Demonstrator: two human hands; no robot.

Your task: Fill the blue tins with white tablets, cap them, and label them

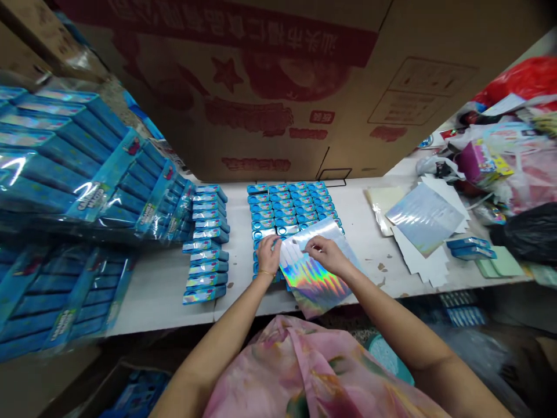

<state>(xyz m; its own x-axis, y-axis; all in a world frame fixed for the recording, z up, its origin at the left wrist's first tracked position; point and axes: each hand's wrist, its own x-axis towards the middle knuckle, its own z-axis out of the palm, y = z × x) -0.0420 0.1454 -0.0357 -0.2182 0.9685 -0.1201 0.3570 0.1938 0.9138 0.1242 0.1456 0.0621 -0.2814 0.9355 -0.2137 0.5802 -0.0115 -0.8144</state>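
Note:
A shiny holographic sheet point(319, 284) lies slanted over rows of small blue boxes point(286, 212), hiding the nearer ones. At the sheet's upper left edge, my left hand point(268, 254) is closed, thumb and fingertips on that edge. Above the upper part of the sheet, my right hand point(327, 254) makes a pinch. Whatever is between its fingertips is too small to make out. Left of these rows runs a column of blue boxes point(208, 255), leaning on one another.
A big cardboard carton point(278, 98) stands at the table's back. Plastic-wrapped blue packs point(87, 162) are piled at left. On the right are another holographic sheet point(426, 215), white backing sheets point(418, 261), two blue boxes point(470, 248) and a black bag point(535, 232).

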